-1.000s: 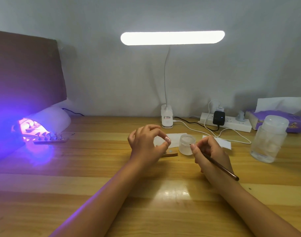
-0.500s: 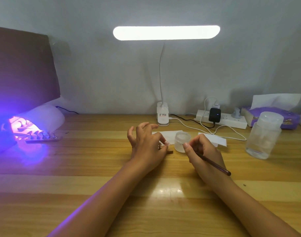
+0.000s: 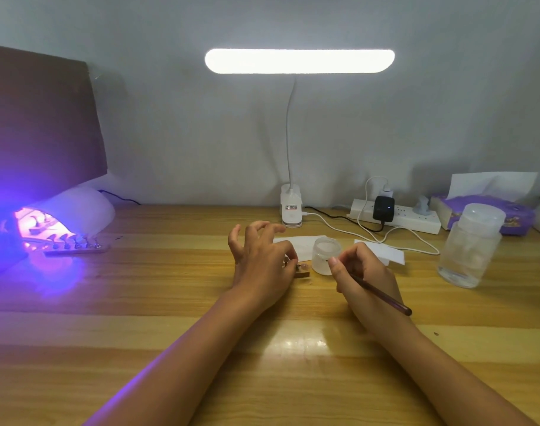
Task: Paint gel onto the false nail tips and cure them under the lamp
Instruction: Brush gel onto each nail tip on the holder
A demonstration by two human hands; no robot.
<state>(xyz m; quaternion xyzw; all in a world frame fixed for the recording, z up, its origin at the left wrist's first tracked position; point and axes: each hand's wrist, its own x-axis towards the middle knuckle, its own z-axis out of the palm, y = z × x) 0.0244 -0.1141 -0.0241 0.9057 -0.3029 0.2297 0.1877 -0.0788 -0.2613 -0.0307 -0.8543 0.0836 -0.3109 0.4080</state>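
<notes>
My left hand [image 3: 262, 259] rests on the wooden desk and pinches a false nail tip [image 3: 304, 267] on a small wooden holder [image 3: 304, 274]; most of the holder is hidden under the hand. My right hand [image 3: 362, 275] grips a dark brush [image 3: 382, 295], its tip pointing at a small frosted gel jar [image 3: 325, 255] between the two hands. At the far left a white curing lamp [image 3: 78, 213] glows purple. A strip of nail tips on stands [image 3: 76, 245] lies at its mouth.
A clip desk lamp [image 3: 291, 210] shines at the back centre. A power strip [image 3: 397, 218] with cables, a purple tissue box [image 3: 483, 210] and a clear plastic jar [image 3: 471, 247] stand at the right. White paper slips [image 3: 388, 255] lie behind the gel jar. A brown board [image 3: 38, 118] leans at the left.
My left hand lowered from a raised pinch down onto the holder on the desk. My right hand with the brush shifted slightly toward the jar.
</notes>
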